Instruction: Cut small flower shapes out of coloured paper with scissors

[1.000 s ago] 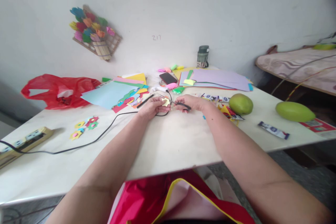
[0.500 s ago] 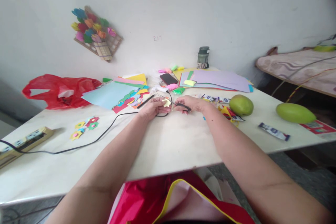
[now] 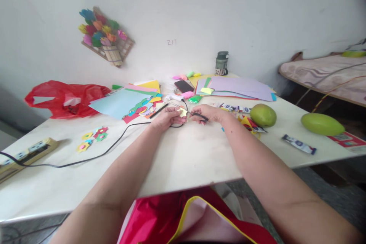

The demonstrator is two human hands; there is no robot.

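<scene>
Between its fingertips my left hand (image 3: 167, 119) pinches a small pale-yellow paper cutout (image 3: 183, 112) with a wavy edge. Closed around the dark handles of a pair of scissors (image 3: 200, 116) is my right hand (image 3: 210, 113); the blades point left at the paper. Just behind both hands lies a white glue gun (image 3: 173, 97) with a black cord (image 3: 114, 146) that runs left across the table. Several finished paper flowers (image 3: 93, 138) in yellow, red, green and blue lie on the left of the table.
A power strip (image 3: 28, 156) sits at the left edge, near a red plastic bag (image 3: 68, 101). Coloured paper sheets (image 3: 120, 103), paper scraps (image 3: 140, 110) and a phone (image 3: 183, 86) lie behind. At right are two green mangoes (image 3: 263, 115), a wrapper (image 3: 299, 144) and a bottle (image 3: 221, 63).
Hardly anything differs. The yellow paper and my left fingers have shifted very slightly, and the whole view has moved a touch.
</scene>
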